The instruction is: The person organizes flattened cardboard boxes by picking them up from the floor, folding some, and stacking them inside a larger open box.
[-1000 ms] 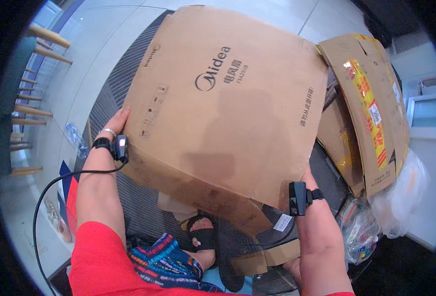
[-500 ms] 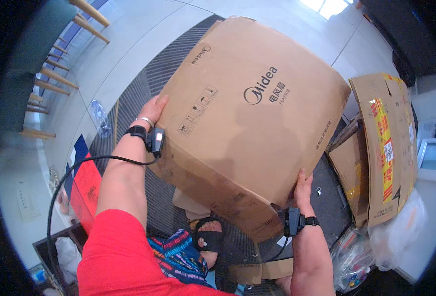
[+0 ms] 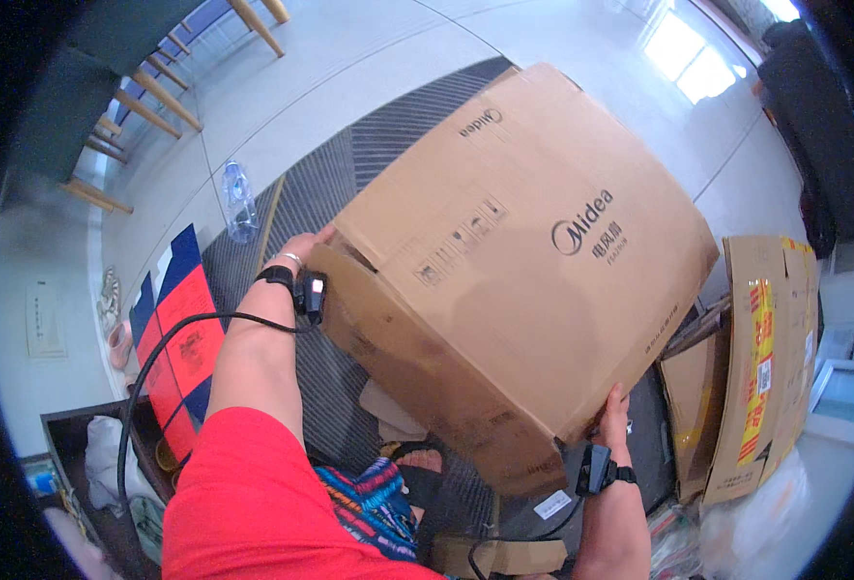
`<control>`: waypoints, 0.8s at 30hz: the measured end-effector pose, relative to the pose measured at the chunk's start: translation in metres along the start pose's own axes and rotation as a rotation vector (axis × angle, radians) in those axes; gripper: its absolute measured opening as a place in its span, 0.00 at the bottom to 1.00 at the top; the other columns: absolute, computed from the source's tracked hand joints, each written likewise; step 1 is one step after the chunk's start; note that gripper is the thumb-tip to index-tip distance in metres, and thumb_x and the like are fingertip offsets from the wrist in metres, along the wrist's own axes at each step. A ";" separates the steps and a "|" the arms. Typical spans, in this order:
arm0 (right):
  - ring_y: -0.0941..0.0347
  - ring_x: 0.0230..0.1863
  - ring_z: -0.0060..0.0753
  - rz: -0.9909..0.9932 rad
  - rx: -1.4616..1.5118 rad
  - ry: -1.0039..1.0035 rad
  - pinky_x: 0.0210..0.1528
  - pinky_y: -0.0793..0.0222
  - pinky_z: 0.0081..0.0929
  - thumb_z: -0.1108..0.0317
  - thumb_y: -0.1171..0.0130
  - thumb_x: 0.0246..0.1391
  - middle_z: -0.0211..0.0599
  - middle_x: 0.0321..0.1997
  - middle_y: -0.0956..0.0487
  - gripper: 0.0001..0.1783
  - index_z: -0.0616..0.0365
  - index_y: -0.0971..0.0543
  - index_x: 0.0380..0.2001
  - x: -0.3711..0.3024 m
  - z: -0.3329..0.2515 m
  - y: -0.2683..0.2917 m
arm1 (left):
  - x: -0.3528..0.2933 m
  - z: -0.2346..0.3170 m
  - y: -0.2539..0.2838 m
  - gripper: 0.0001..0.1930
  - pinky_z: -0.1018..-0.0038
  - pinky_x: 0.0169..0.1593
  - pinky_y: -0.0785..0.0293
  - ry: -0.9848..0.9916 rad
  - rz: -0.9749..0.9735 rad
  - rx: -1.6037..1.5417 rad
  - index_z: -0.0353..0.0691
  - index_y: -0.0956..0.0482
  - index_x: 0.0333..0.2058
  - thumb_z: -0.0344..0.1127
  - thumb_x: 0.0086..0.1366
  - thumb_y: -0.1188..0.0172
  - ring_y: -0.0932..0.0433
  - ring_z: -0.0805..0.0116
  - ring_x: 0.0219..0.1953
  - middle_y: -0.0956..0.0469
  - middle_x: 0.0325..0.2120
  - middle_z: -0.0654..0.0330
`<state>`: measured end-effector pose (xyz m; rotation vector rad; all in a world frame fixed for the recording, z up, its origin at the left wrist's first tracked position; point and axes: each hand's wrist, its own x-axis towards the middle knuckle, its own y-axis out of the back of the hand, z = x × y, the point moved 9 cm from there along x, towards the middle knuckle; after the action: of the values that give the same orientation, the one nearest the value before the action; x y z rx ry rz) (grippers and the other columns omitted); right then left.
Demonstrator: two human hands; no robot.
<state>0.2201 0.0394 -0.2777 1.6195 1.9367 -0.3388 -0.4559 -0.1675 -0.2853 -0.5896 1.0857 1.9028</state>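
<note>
A large brown cardboard box (image 3: 504, 329) with dark printing on its broad face is held tilted between my two hands. My left hand (image 3: 303, 249) grips its left side by a corner, where an edge flap stands slightly apart. Around the lower right corner my right hand (image 3: 616, 418) is closed, with the fingers partly hidden by the box. On each wrist is a strap with a small dark device, and a black cable runs from the left one.
Flattened cardboard (image 3: 741, 377) with yellow-red tape leans at the right, above plastic bags (image 3: 751, 527). A clear bottle (image 3: 239, 201) lies left of the striped dark mat (image 3: 374, 126). Wooden chair legs (image 3: 161, 101) stand at upper left. A red-and-blue panel (image 3: 187, 333) is near my left arm.
My view has shifted, so the surroundings sit lower in the picture. The box has tilted, showing more of its near side. Both hands keep hold of it.
</note>
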 end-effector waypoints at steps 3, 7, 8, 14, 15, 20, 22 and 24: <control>0.46 0.56 0.44 0.107 -0.108 -0.020 0.55 0.49 0.32 0.45 0.58 0.51 0.53 0.58 0.47 0.43 0.68 0.58 0.57 -0.013 -0.015 0.032 | -0.054 0.076 -0.052 0.31 0.70 0.44 0.35 -0.362 0.032 0.630 0.34 0.30 0.43 0.58 0.53 0.52 0.29 0.57 0.43 0.28 0.40 0.50; 0.45 0.56 0.45 0.176 -0.188 0.012 0.54 0.48 0.32 0.49 0.59 0.53 0.55 0.58 0.46 0.40 0.66 0.58 0.57 -0.011 -0.022 0.029 | -0.111 0.077 -0.023 0.21 0.76 0.38 0.33 -0.135 -0.024 0.112 0.35 0.29 0.40 0.43 0.51 0.45 0.28 0.72 0.33 0.25 0.31 0.59; 0.44 0.55 0.47 0.206 -0.176 0.115 0.54 0.47 0.32 0.51 0.59 0.53 0.56 0.57 0.46 0.38 0.66 0.58 0.57 -0.013 -0.035 0.040 | -0.120 0.084 -0.017 0.21 0.76 0.38 0.33 -0.153 -0.013 0.108 0.35 0.29 0.40 0.43 0.51 0.45 0.28 0.72 0.33 0.25 0.31 0.59; 0.40 0.52 0.52 0.065 -0.260 0.314 0.52 0.44 0.33 0.60 0.65 0.56 0.57 0.57 0.45 0.28 0.65 0.51 0.56 -0.025 -0.069 0.006 | -0.186 0.083 -0.017 0.23 0.80 0.43 0.37 -0.473 -0.383 -0.201 0.35 0.33 0.41 0.34 0.45 0.39 0.34 0.78 0.37 0.30 0.33 0.66; 0.41 0.53 0.51 0.036 -0.370 0.334 0.53 0.45 0.33 0.60 0.66 0.56 0.56 0.57 0.45 0.28 0.66 0.51 0.56 -0.027 -0.068 0.000 | -0.207 0.089 -0.010 0.26 0.80 0.45 0.38 -0.495 -0.387 -0.169 0.36 0.35 0.44 0.34 0.44 0.39 0.35 0.78 0.40 0.32 0.36 0.66; 0.42 0.53 0.37 -0.040 -0.198 0.304 0.52 0.43 0.35 0.46 0.71 0.56 0.39 0.55 0.41 0.32 0.54 0.53 0.58 -0.048 -0.059 0.000 | -0.276 0.129 0.005 0.35 0.77 0.51 0.42 -0.738 -0.523 -0.160 0.35 0.42 0.50 0.40 0.44 0.37 0.38 0.75 0.47 0.35 0.42 0.63; 0.42 0.53 0.39 -0.106 -0.178 0.257 0.52 0.44 0.34 0.46 0.69 0.55 0.42 0.55 0.41 0.33 0.60 0.48 0.55 -0.070 -0.076 -0.023 | -0.307 0.139 -0.006 0.32 0.78 0.49 0.40 -0.734 -0.573 -0.302 0.35 0.41 0.49 0.38 0.46 0.38 0.36 0.75 0.44 0.33 0.41 0.63; 0.39 0.51 0.37 -0.093 -0.049 0.170 0.50 0.41 0.35 0.41 0.67 0.53 0.39 0.54 0.38 0.35 0.58 0.43 0.53 -0.094 -0.094 -0.032 | -0.338 0.157 -0.011 0.30 0.79 0.46 0.38 -0.747 -0.645 -0.433 0.35 0.39 0.48 0.36 0.47 0.39 0.34 0.75 0.41 0.32 0.40 0.62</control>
<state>0.1727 0.0067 -0.1538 1.5739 2.1354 -0.1942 -0.2654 -0.1779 0.0354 -0.3393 -0.0164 1.5485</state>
